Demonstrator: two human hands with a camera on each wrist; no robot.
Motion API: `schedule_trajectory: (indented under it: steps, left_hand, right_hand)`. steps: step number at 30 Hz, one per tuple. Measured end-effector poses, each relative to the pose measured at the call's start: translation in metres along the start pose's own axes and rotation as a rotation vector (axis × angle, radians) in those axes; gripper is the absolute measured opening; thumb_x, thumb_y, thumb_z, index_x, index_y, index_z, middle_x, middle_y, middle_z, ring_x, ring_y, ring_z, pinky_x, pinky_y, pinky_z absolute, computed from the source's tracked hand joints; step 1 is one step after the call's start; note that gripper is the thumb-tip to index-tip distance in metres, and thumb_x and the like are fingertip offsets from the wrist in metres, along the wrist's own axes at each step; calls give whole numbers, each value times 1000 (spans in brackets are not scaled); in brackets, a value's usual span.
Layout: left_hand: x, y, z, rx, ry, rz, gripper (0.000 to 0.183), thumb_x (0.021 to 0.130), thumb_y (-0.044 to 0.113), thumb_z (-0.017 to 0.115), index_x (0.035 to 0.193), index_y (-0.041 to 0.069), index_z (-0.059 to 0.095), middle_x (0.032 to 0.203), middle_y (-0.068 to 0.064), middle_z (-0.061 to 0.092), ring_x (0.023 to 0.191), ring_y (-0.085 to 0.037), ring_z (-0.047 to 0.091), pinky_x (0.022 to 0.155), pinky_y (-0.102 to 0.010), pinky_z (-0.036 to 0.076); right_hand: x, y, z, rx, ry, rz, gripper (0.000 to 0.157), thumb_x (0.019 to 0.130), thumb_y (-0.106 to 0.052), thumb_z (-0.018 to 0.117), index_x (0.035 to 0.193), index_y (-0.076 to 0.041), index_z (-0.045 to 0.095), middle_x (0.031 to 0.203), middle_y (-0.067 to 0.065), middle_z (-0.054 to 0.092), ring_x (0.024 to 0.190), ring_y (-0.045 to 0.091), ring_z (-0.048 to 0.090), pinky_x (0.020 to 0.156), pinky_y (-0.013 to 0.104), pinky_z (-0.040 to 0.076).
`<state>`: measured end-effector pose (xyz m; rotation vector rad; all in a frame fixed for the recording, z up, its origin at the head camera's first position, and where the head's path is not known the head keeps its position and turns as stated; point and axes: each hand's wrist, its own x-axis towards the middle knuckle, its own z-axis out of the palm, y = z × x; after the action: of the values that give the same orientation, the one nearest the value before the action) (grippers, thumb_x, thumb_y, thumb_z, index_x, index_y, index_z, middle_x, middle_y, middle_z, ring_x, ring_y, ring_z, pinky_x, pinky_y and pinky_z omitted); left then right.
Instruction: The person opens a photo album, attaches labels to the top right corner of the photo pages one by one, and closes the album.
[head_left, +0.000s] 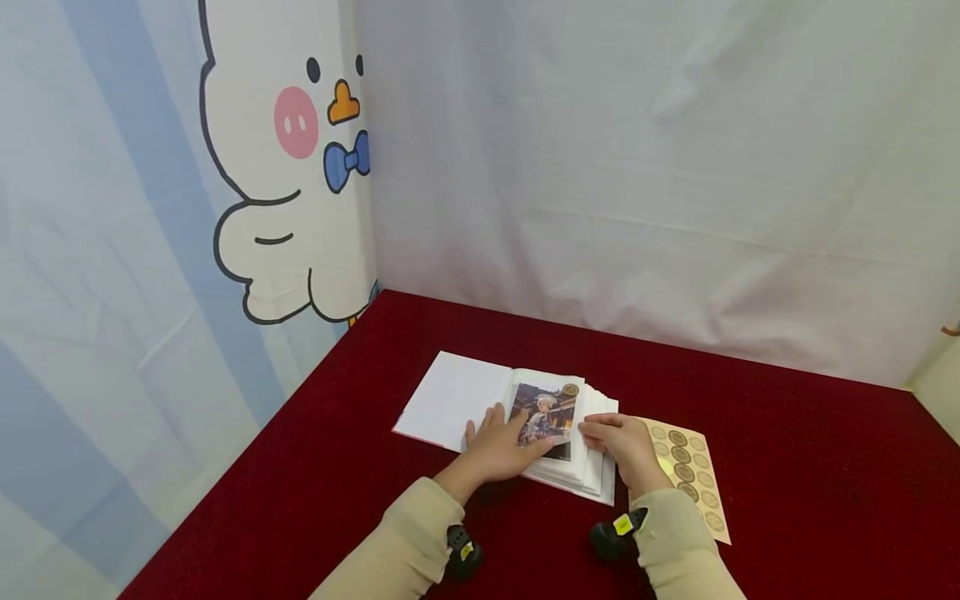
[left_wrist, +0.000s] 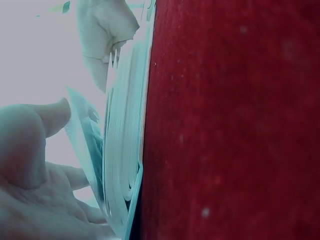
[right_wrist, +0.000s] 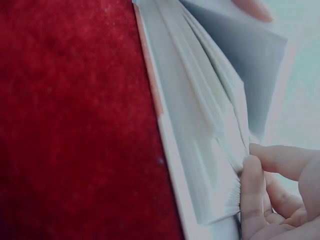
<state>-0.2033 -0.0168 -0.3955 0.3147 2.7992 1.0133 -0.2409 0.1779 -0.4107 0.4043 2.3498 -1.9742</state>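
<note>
A photo album (head_left: 474, 383) lies open, its white inside cover spread to the left and a thick block of pages to the right. The top page bears a photo (head_left: 558, 410) of a person in costume, with a round gold sticker (head_left: 571, 389) at its upper corner. My left hand (head_left: 498, 450) rests over this page, fingers spread and thumb across the photo's lower part. In the left wrist view that page (left_wrist: 82, 135) stands tilted up from the stack. At the right edge, my right hand (head_left: 618, 442) pinches page edges (right_wrist: 242, 135) between thumb and fingertips.
A tan sheet of round stickers (head_left: 705, 479) lies right of the album, partly under the right hand and wrist. Dark red cloth (head_left: 360, 375) covers the table. Pale curtains (head_left: 637, 167) hang behind, and a cartoon bird print (head_left: 300, 233) is at the left.
</note>
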Motion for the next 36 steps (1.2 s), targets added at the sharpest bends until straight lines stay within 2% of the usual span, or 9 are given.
schedule_trajectory:
  steps: [6, 13, 22, 29, 36]
  left_hand:
    - [-2, -5, -4, -84, -3, 28, 66, 95, 52, 37, 140, 4, 40, 146, -29, 22, 136, -41, 16, 106, -60, 5]
    - [-4, -9, -7, -127, 5, 74, 61, 99, 46, 31, 138, 1, 42, 143, -28, 30, 135, -40, 21, 105, -61, 8]
    - [-8, -9, -12, -173, 6, 107, 56, 102, 39, 23, 139, 1, 41, 143, -15, 38, 136, -36, 20, 105, -61, 7]
    - [-7, -12, -12, -186, -14, 93, 53, 102, 34, 21, 140, 1, 39, 144, -16, 36, 137, -34, 19, 107, -58, 6]
    - [-6, -14, -11, -260, -9, 57, 58, 102, 37, 20, 140, -4, 36, 144, -25, 30, 136, -35, 19, 108, -55, 7]
  right_hand:
    - [-1, -1, 1, 7, -7, -12, 30, 81, 1, 66, 106, 16, 59, 71, 1, 63, 60, 3, 58, 57, 16, 50]
    - [-2, -2, 1, -3, -8, -14, 28, 81, 2, 66, 105, 15, 60, 73, 1, 63, 62, 3, 57, 57, 16, 50]
    - [-2, -2, 1, -17, -1, -14, 28, 81, 2, 66, 105, 15, 60, 74, 3, 64, 62, 4, 57, 58, 17, 50]
    - [-2, 0, 1, -51, 15, 0, 28, 80, 0, 69, 103, 12, 62, 77, 3, 62, 62, 5, 56, 57, 17, 50]
    - [-2, 3, 0, -28, 8, -9, 27, 80, 3, 67, 104, 14, 61, 69, 0, 62, 59, 3, 56, 56, 16, 49]
